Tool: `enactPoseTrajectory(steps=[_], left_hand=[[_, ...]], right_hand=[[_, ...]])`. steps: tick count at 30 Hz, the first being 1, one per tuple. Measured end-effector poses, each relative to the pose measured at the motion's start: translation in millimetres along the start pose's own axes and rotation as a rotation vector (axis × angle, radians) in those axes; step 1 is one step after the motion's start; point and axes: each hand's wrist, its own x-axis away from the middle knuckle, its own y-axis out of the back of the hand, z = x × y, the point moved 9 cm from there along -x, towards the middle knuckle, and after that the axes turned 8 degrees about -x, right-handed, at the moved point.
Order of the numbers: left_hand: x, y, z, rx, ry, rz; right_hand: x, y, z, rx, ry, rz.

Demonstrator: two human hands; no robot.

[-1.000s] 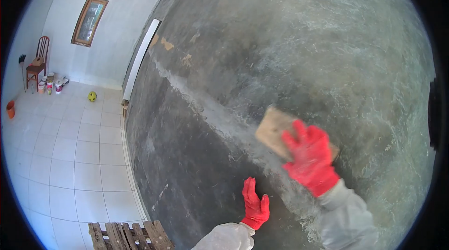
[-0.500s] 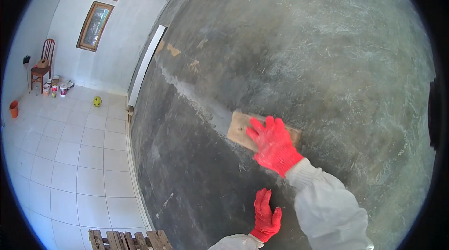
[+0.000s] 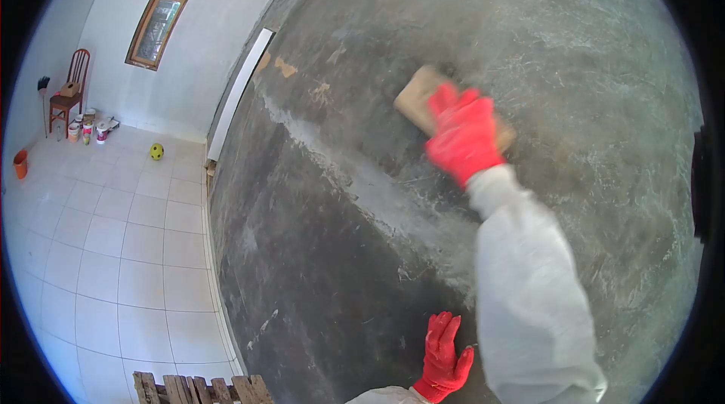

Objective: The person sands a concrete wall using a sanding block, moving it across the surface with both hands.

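My right hand (image 3: 466, 134), in a red glove and pale sleeve, grips a flat wooden block (image 3: 420, 99) against the grey plastered wall (image 3: 340, 230). The block is tilted, its upper left end showing past my fingers and its other end showing at the right of the hand; both are slightly blurred. Lower down, my left hand (image 3: 444, 355), also gloved in red, is held up by the wall with its fingers extended and the thumb apart, holding nothing. A lighter, rough band crosses the wall between the hands.
Wooden slats (image 3: 200, 390) show at the bottom left. Beyond the white tiled floor (image 3: 143, 283) are a yellow ball (image 3: 156, 152), a chair (image 3: 66, 102), several small containers (image 3: 87, 131) and an orange bucket (image 3: 20, 164). A white strip (image 3: 240, 94) edges the grey wall.
My right hand has moved up the wall with the wooden block, which is now tilted more steeply. My left hand has shifted slightly right and down in the view.
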Motion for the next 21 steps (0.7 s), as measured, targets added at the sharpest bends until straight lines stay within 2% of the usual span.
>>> enactPoseTrajectory(steps=[1, 2, 4, 5, 7, 10, 13, 15, 17, 18, 19, 20, 21], left_hand=[[12.0, -17.1, 23.2, 0.056, 0.069, 0.114], [11.6, -15.2, 20.9, 0.051, 0.072, 0.125], [2.6, -2.4, 9.4, 0.111, 0.050, 0.020], [0.2, -1.9, 6.5, 0.067, 0.038, 0.042], [-1.4, 3.6, -1.1, -0.004, 0.041, 0.007], [-3.1, 4.2, -0.9, -0.001, 0.046, -0.016], [0.3, 2.0, -0.9, -0.002, 0.045, -0.001], [-1.6, 1.9, 0.4, -0.002, 0.020, 0.009], [-3.6, 1.6, -2.4, 0.019, -0.022, 0.017], [-3.5, 1.3, -2.3, 0.042, -0.024, 0.014], [9.3, -11.5, 21.4, 0.220, 0.142, 0.047], [25.7, -25.5, 43.1, 0.396, 0.313, 0.078], [2.5, -3.1, 2.2, -0.039, -0.062, -0.018]], right_hand=[[14.0, -14.1, 39.8, -0.047, 0.098, 0.003], [31.9, -21.3, 71.2, -0.100, 0.194, 0.009], [72.4, -17.6, 100.5, -0.229, 0.370, 0.144], [82.6, -10.1, 92.1, -0.222, 0.379, 0.151], [103.7, -1.2, 60.3, -0.337, 0.441, 0.354], [84.2, 35.6, -22.5, -0.240, 0.192, 0.093], [21.0, 36.9, -85.1, -0.188, -0.088, -0.150], [-15.3, 26.7, -93.3, -0.185, -0.178, -0.136], [-25.0, 19.8, -62.8, -0.126, -0.201, -0.195], [-24.9, 3.5, -33.4, -0.115, -0.164, -0.134], [-18.4, 0.1, -3.2, -0.100, -0.126, -0.075], [-3.6, -10.7, 34.3, -0.171, 0.012, 0.057], [21.6, -19.3, 73.9, -0.182, 0.123, 0.018]])
